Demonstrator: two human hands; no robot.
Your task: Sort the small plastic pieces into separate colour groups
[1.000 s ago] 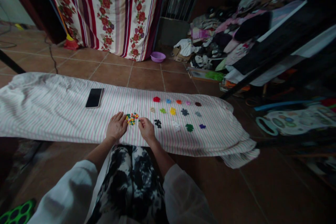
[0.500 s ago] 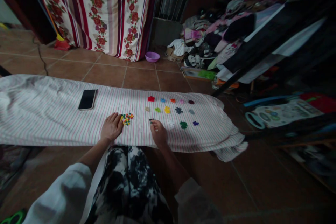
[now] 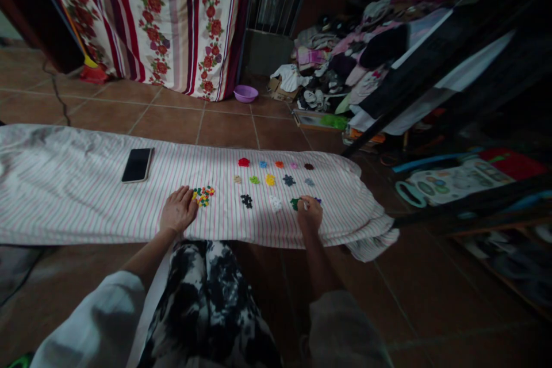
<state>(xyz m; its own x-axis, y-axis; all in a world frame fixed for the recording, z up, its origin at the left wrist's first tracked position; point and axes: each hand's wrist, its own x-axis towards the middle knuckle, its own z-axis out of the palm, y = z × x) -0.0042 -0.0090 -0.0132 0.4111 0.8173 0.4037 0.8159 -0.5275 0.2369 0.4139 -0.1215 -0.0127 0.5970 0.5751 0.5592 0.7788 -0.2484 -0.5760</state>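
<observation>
My left hand (image 3: 178,209) lies flat on the striped cloth (image 3: 99,195), its fingertips at the left edge of a mixed heap of small coloured pieces (image 3: 204,196). Over the dark green pile (image 3: 295,203), my right hand (image 3: 310,211) is closed in a pinch; anything between its fingertips is too small to make out. It partly covers the green pile and the purple one (image 3: 318,200). To its left are a white pile (image 3: 275,202) and a black pile (image 3: 246,201). Farther back, several single-colour piles sit in two rows, among them red (image 3: 244,162) and yellow (image 3: 270,180).
A phone (image 3: 137,165) lies on the cloth at the left. Beyond the cloth, a purple basin (image 3: 245,93) stands on the tiled floor by a floral curtain (image 3: 176,23). Clothes (image 3: 340,57) are heaped at the back right, behind a dark slanting bar.
My right hand has moved right, from the black pile to the green pile, leaving the black pieces in full view. My left hand stays beside the mixed heap.
</observation>
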